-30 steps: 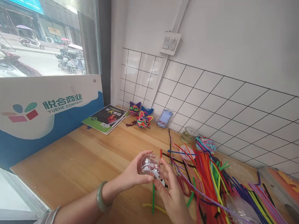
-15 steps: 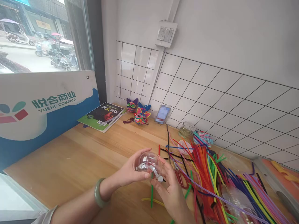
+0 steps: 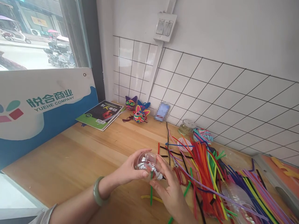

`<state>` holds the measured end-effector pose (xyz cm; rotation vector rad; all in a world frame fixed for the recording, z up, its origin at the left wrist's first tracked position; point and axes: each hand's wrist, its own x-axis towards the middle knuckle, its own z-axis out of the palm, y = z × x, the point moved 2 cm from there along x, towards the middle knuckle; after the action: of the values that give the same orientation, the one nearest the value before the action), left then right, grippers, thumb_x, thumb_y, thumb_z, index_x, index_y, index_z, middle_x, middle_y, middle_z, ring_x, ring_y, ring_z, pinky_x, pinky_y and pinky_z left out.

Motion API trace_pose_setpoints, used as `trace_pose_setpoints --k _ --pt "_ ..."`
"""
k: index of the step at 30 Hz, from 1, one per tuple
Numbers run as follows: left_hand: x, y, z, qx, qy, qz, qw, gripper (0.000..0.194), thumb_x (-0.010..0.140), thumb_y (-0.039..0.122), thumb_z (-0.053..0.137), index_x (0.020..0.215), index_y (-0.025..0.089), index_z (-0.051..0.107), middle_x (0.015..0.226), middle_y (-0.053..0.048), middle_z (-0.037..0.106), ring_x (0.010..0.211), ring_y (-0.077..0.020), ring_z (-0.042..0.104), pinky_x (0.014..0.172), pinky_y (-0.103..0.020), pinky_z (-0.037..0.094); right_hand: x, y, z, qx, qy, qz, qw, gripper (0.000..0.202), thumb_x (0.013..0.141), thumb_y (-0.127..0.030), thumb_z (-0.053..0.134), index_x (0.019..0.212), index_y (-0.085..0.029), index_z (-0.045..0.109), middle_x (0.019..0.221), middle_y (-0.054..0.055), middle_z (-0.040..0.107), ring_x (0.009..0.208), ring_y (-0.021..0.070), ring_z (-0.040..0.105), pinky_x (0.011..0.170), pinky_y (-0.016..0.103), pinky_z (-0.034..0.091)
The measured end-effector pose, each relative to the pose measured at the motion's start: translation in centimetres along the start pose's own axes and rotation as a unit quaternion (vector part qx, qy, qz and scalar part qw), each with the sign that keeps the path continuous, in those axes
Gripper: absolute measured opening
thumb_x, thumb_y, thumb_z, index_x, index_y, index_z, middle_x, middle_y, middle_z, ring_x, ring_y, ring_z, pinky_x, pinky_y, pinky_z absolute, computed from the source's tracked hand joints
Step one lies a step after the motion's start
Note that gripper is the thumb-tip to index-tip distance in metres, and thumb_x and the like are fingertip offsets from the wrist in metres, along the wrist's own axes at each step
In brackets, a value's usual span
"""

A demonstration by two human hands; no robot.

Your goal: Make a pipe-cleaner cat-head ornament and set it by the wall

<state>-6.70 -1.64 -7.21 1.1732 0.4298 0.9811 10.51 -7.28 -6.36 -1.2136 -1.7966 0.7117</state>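
Note:
A clear plastic ball (image 3: 147,161) is held between my two hands above the wooden table. My left hand (image 3: 130,166), with a green bangle (image 3: 99,191) on its wrist, curls round the ball's left side. From the right, my right hand (image 3: 169,183) grips it with thumb and fingers. Through and below the ball show a green pipe cleaner (image 3: 151,194) and a yellow pipe cleaner (image 3: 151,198) on the table. Red-handled scissors (image 3: 179,174) lie just beyond my right hand.
Bundles of coloured pipe cleaners (image 3: 207,174) cover the table's right side, with more clear plastic pieces (image 3: 238,193) among them. Along the wall stand a glass jar (image 3: 186,127), a phone (image 3: 162,111) and colourful cat-face ornaments (image 3: 140,114). A magazine (image 3: 100,115) lies at the back left.
Both hands stay round the clear ball, with only a slight shift of the right fingers. The whole view has tilted a little.

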Motion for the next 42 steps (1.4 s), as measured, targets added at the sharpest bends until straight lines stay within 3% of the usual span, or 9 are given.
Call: trace_pose_setpoints --k 8,27,37,42 --pt "-0.2 -0.1 0.3 0.045 -0.008 0.032 0.998 0.077 0.066 0.043 0.080 0.130 0.021 0.042 0.128 -0.016 0.053 0.115 -0.0290 0.055 0.097 -0.043 0.043 0.1 -0.4 0.1 0.048 0.025 0.038 0.998 0.061 0.084 -0.038 0.065 0.140 -0.028 0.042 0.140 0.012 0.052 0.115 0.0261 0.062 0.095 0.040 0.053" --pt "-0.3 -0.4 -0.2 0.078 -0.001 -0.001 0.997 0.071 0.068 0.052 0.075 0.125 0.018 0.049 0.117 -0.013 0.059 0.104 -0.0268 0.058 0.089 -0.037 0.046 -0.3 0.7 0.0 0.045 -0.006 0.027 0.999 0.060 0.084 -0.037 0.067 0.139 -0.032 0.043 0.142 0.009 0.050 0.124 0.0272 0.054 0.105 0.048 0.043" --pt "-0.4 -0.3 0.0 0.067 -0.014 0.013 0.998 0.075 0.068 0.051 0.075 0.129 0.020 0.046 0.125 -0.014 0.057 0.111 -0.0281 0.056 0.094 -0.039 0.044 -0.4 0.0 0.3 0.132 -0.003 0.026 0.991 0.062 0.085 -0.028 0.067 0.139 -0.035 0.038 0.144 0.008 0.047 0.125 0.0241 0.054 0.101 0.039 0.049" --pt "-0.5 0.1 0.1 0.074 -0.027 0.015 0.997 0.075 0.069 0.048 0.076 0.132 0.020 0.044 0.129 -0.014 0.056 0.114 -0.0283 0.056 0.097 -0.041 0.043 -0.4 -0.2 0.3 0.112 0.013 0.014 0.993 0.062 0.085 -0.027 0.067 0.139 -0.035 0.038 0.143 0.008 0.048 0.125 0.0235 0.054 0.101 0.038 0.049"
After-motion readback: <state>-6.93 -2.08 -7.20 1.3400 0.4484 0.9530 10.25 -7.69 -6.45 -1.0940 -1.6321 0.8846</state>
